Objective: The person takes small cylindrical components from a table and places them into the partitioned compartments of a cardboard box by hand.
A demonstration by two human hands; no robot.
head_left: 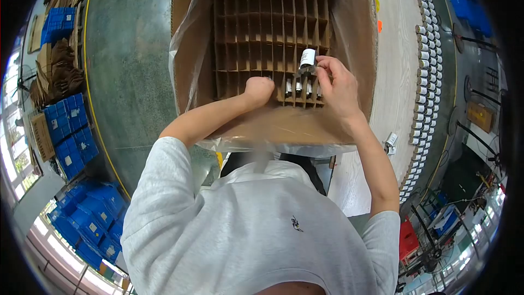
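Observation:
A large cardboard box [357, 38] lined with clear plastic stands open before me, with a cardboard divider grid [262, 38] inside. My right hand [337, 84] is at the grid's right side, fingers closed on a metal part with a white label [308, 57], held above the cells. Below it, a few similar labelled parts [298, 86] sit in cells near the box's front wall. My left hand [260, 89] is closed over the grid's front, left of those parts; whatever it may hold is hidden.
Right of the box, a pale table [390, 76] carries long rows of labelled parts [423, 71]; two more lie apart nearer me [391, 141]. Blue crates [68, 125] and folded cardboard [60, 71] are at the far left, beyond a yellow floor line.

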